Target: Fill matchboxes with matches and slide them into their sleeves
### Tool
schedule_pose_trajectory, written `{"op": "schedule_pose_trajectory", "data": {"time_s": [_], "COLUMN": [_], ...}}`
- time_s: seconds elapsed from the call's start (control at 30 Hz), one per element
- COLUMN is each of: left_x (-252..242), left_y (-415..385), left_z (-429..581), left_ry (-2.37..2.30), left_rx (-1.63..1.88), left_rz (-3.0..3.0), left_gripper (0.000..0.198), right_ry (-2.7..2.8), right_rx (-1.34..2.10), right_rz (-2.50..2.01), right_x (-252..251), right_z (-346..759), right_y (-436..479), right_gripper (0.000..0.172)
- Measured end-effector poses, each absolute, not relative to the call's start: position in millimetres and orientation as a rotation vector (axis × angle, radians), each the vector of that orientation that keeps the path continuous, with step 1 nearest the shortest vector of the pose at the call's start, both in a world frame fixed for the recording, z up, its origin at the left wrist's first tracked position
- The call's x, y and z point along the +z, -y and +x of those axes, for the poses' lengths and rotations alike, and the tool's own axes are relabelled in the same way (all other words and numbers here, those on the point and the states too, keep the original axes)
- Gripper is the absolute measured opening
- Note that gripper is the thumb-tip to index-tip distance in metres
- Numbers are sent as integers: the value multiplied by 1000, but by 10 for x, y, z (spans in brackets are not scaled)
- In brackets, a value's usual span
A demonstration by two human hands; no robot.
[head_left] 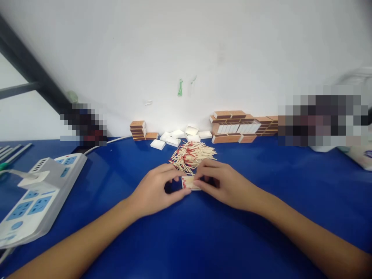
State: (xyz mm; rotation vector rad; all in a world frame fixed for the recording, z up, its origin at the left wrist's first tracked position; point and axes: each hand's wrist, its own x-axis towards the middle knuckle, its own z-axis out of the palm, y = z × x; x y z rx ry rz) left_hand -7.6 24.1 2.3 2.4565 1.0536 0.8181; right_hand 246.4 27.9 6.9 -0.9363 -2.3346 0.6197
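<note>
A small white matchbox tray (198, 188) with red-headed matches (189, 182) in it lies on the blue table. My left hand (155, 188) holds the tray's left end between thumb and forefinger. Over its right part, my right hand (216, 180) has its thumb and fingers pinched together at the match sticks; how many it grips is hidden. Just beyond both hands is a loose heap of matches (194, 155), with red heads mostly toward the left.
Behind the heap lie several empty white trays (173, 141). Brown matchboxes are stacked against the wall, in a small stack (137, 131) at left and a longer stack (229, 138) at right. A power strip (62, 197) with a plugged-in adapter occupies the left side.
</note>
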Motion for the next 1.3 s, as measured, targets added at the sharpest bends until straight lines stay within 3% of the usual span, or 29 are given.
{"op": "schedule_pose_trajectory", "data": {"time_s": [0.4,0.57,0.73,0.87,1.3], "left_x": [79,103,107,109,101], "left_y": [-196,-194,-188,-162,-164], "left_z": [-127,-146,-133,-116,-128], "left_ry": [-1014,-1040,-1041,-1011,-1002], "left_rx": [694,686,689,705,679], "left_rz": [2591,2606,2607,2608,2581], "left_gripper": [31,32,34,34,30], "right_ry": [2376,2280,2416,2428,2456], "right_rx": [343,161,369,436,517], "right_rz": [-943,-1234,-1475,-1476,-1112], "right_x": [181,338,248,193,278], "right_z": [2474,2731,2997,2964,2348], "right_y": [-215,-361,-569,-563,-36], "right_gripper": [18,20,27,21,12]}}
